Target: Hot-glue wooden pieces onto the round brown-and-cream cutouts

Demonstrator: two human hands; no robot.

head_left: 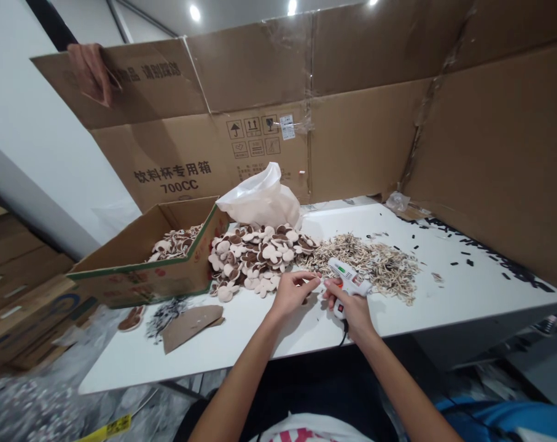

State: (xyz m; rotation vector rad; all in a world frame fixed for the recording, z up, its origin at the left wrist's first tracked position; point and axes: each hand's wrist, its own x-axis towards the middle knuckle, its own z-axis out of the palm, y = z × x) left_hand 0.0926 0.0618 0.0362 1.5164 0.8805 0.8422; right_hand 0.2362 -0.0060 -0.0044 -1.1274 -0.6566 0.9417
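White glue gun (347, 277) in right hand (352, 310)

We cannot make out what our left hand (293, 293) pinches, too small to tell; our right hand (352, 310) hides the glue gun's (347, 279) grip, its cord dropping behind the desk's (467, 307) near edge.

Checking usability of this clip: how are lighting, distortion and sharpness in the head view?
Head view: even overhead light, three ceiling lamps blown out; wide-angle bending of the cardboard wall and table edges; centre sharp on the left hand, right hand and glue gun; bottom-left floor smeared.
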